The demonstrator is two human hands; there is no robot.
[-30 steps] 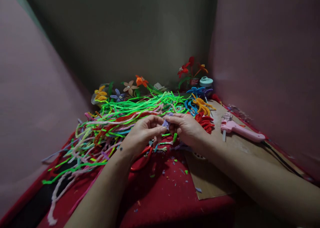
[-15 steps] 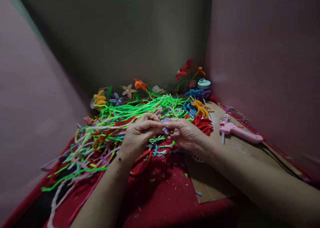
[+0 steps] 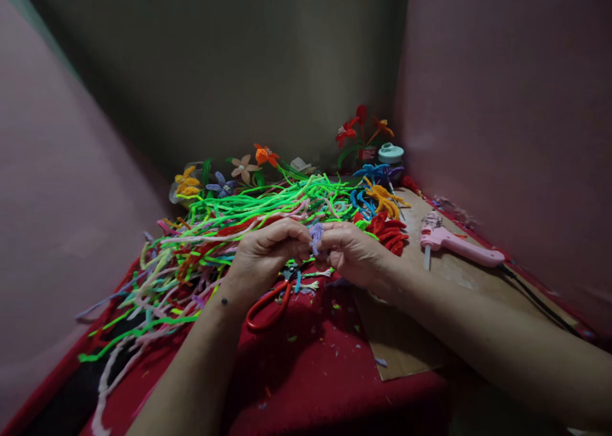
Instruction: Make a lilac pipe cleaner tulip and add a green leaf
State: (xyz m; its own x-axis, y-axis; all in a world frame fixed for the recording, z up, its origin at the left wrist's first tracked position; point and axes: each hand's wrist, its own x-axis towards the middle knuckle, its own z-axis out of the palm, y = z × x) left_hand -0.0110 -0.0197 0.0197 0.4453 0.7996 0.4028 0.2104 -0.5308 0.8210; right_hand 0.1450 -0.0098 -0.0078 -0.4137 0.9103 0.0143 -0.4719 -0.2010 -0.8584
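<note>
Between my two hands is a small bundle of lavender pipe cleaner (image 3: 316, 237), pinched from both sides. My left hand (image 3: 268, 251) has its thumb and fingers closed at the bundle's left side. From the right, my right hand (image 3: 351, 251) grips it with thumb and forefinger, the other fingers curled. Just below my left hand lie red-handled cutters (image 3: 270, 308), their jaws partly hidden. Short white-tipped pieces (image 3: 306, 285) rest beside them. Behind the hands spreads a heap of green pipe cleaners (image 3: 268, 200) mixed with other colours.
On the right, a pink glue gun (image 3: 459, 245) with a black cord lies on a cardboard sheet (image 3: 406, 347). Red (image 3: 389, 232) and orange (image 3: 385, 199) bent pieces sit near my right hand. Finished flowers (image 3: 243, 167) line the back. Scraps dot the red cloth (image 3: 306, 366).
Both hands stay together at nearly the same spot. The fingers have shifted on the lavender bundle, which shows more upright between them now. The view has tilted slightly.
</note>
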